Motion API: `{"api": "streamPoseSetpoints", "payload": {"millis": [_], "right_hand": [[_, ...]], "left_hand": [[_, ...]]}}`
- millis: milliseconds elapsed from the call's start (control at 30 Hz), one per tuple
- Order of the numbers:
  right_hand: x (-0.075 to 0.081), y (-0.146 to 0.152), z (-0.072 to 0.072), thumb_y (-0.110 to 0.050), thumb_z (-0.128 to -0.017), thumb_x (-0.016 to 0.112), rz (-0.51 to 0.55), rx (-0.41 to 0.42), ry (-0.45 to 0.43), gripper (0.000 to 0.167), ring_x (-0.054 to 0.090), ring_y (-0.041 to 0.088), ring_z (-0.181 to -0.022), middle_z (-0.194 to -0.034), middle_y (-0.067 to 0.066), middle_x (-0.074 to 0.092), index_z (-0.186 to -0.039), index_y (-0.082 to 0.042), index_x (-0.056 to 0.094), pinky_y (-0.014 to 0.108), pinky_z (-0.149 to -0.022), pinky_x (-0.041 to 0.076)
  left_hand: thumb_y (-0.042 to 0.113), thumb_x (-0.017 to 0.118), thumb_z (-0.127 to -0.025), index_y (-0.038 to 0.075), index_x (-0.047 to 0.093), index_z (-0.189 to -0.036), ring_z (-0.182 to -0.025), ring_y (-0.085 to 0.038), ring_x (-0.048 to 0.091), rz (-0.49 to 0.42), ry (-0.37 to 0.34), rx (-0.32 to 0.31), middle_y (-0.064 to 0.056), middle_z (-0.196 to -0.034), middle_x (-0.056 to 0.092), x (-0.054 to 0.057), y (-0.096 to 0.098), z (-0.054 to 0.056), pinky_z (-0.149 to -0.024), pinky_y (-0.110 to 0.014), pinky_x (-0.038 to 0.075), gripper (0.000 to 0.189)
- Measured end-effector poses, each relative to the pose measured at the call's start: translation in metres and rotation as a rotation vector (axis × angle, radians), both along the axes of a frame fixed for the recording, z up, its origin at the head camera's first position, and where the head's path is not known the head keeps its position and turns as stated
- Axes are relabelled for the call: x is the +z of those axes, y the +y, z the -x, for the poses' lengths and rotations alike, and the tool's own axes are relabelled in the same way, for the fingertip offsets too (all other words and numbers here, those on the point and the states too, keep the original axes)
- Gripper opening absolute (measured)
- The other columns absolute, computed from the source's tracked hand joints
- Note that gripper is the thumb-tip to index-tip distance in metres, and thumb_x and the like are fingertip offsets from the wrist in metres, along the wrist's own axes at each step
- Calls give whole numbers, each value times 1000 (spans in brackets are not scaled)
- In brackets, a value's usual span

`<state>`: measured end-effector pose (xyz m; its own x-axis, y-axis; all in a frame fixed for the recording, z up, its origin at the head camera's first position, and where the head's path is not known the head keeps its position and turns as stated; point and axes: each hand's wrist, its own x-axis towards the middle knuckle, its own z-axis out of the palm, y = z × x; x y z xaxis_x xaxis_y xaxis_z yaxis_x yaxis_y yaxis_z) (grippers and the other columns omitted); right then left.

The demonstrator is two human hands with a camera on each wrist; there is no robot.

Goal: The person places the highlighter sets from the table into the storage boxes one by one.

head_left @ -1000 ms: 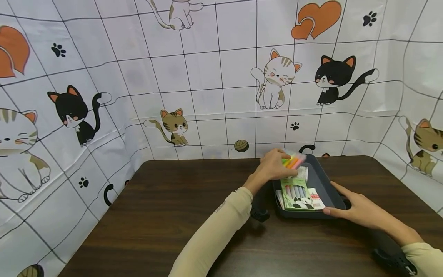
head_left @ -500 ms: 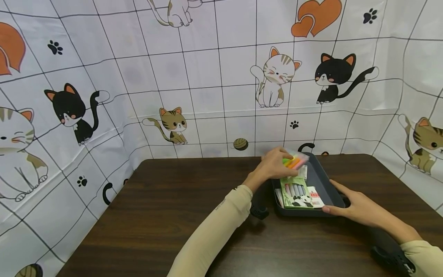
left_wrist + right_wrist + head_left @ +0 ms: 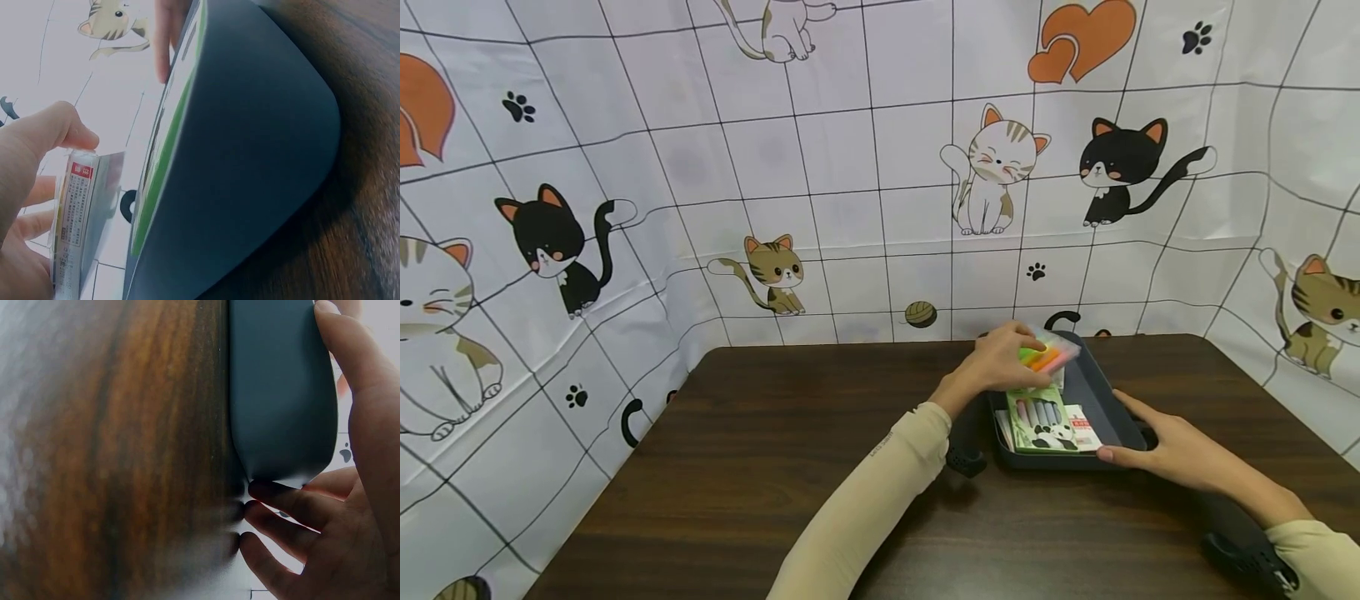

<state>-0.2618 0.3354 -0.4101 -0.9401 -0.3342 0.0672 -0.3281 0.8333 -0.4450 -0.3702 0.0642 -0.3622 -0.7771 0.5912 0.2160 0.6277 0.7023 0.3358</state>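
My left hand (image 3: 1003,360) pinches a clear plastic pack (image 3: 1051,357) of neon green, orange and pink pieces above the back left of a dark grey tray (image 3: 1093,390). In the left wrist view, a white label with a red mark runs along the narrow side of this pack (image 3: 76,206). My right hand (image 3: 1180,450) holds the tray's front right corner, thumb at the front rim and fingers round the right side, as the right wrist view shows the fingers (image 3: 284,503). Inside the tray lies a green panda-printed box of markers (image 3: 1043,421).
Beside the green box is a white-and-red packet (image 3: 1084,429); another pale packet is partly covered at its left. The tray stands near the back right of a dark wooden table (image 3: 790,467). A cat-patterned sheet (image 3: 850,208) hangs behind the table.
My left hand has moved slightly right with the clear pack, further over the tray. My right hand and the tray have stayed in place.
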Motion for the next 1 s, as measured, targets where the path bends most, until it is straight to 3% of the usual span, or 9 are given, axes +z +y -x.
{"api": "streamPoseSetpoints", "payload": {"millis": [333, 633, 1000], "right_hand": [[4, -3, 2, -53, -91, 71, -3, -14, -20, 101, 53, 56, -114, -138, 45, 42, -159, 3, 22, 62, -79, 47], [4, -3, 2, -53, -90, 72, -4, -5, -4, 101, 49, 61, -118, -138, 46, 42, -159, 2, 22, 66, -82, 46], [-1, 1, 0, -52, -91, 73, -3, -1, 7, 100, 50, 61, -118, -138, 46, 43, -159, 2, 23, 67, -82, 46]], "left_hand": [[46, 77, -85, 25, 69, -135, -130, -17, 44, -20, 4, -39, 0, -154, 42, 0, 1, 2, -104, -42, 35, 55], [30, 70, -92, 20, 69, -133, -140, -23, 40, -156, 24, -63, -2, -156, 41, -1, -11, 11, -110, -41, 34, 43], [31, 68, -92, 20, 69, -134, -140, -19, 41, -143, 55, -46, -2, -154, 44, -1, -12, 9, -112, -45, 31, 44]]}}
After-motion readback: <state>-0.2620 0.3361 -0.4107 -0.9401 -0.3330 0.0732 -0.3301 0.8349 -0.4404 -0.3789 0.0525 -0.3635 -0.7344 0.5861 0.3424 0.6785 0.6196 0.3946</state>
